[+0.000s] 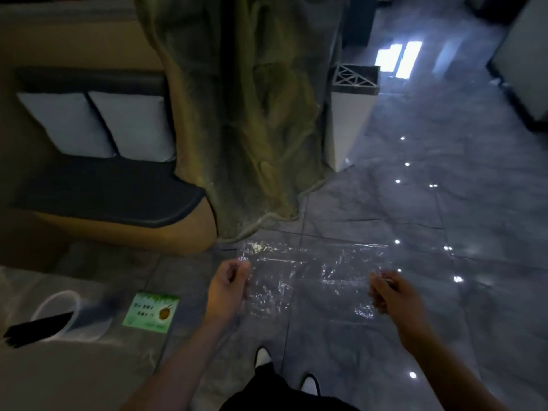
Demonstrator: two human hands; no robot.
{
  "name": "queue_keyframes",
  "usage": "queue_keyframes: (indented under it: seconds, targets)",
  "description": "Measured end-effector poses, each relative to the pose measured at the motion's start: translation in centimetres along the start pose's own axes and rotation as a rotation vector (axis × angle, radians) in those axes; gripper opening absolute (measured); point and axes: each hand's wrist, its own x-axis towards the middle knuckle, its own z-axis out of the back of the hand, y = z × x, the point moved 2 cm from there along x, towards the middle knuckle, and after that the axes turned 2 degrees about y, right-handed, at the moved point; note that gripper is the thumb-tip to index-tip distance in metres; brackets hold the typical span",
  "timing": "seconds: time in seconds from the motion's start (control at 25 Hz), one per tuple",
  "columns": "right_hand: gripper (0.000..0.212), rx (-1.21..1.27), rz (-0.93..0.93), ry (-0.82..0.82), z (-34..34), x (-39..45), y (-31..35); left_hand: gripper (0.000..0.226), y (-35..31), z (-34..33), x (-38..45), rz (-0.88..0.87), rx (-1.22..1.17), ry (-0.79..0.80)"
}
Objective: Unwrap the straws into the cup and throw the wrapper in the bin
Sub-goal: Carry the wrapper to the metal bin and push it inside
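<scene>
A: Where is the wrapper?

B: We hold the clear plastic wrapper stretched flat between both hands, in the lower middle of the frame, above the glossy grey tiled floor. Our left hand pinches its left edge with curled fingers; our right hand grips its right edge, fingers curled too.

A: And the straws and cup?

B: At the lower left, a clear plastic cup stands on a grey tabletop. Black straws lean out of its mouth toward the left edge. Just right of the cup lies a green printed card.

A: What lies beyond?

B: In the upper left, a bench with a dark seat carries two pale cushions. An olive cloth hangs down the upper middle to the floor. Right of it stands a tall white bin with a grey latticed top. Near the bottom edge we see the white toes of our shoes.
</scene>
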Motion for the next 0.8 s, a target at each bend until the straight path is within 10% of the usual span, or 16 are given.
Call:
queue_keyframes:
  seconds: [0.8]
  targets:
    - [0.011, 0.048, 0.027, -0.431, -0.1, 14.2, 7.7, 0.025, -6.5, -9.8, 22.5, -0.167, 0.098, 0.251]
